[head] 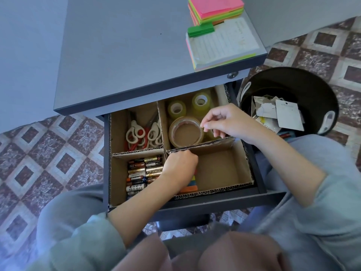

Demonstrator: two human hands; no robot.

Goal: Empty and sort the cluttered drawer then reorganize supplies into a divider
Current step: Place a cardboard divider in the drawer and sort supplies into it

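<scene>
"Cardboard was what split the drawer [214, 200]?"

"Yes, a brown corrugated divider [214, 144] made four compartments. That was the head camera's view."

"Any writing to read?"

"Only 'AA' on one of the batteries [142, 173]; their brand names were too small. A lined pad [222, 44] sat on the cabinet top [127, 55] at one o'clock, and its print was too faint."

"How did the batteries lie?"

"Flat in the eight o'clock compartment, long axes running nine to three, stacked from twelve to six. The scissors [143, 135] at ten o'clock had handles toward six and blades toward twelve. At two o'clock a big tape roll [172, 133] lay flat, hole up, with two smaller rolls [172, 115] beyond it toward twelve."

"And the hands?"

"The left hand [180, 165] reached into the four o'clock compartment, at its ten o'clock corner. Its fingers curled down over a row of coloured strips [190, 187]; I could not tell whether it gripped them. The right hand [222, 120] hung over the tape compartment, thumb and forefinger drawn narrow at the big roll's three o'clock rim. Whether they pinched anything, I could not tell."

"Anything else?"

"Bright sticky notes [216, 6] beside the pad, and a black bin [320, 90] of paper scraps at three o'clock."
</scene>
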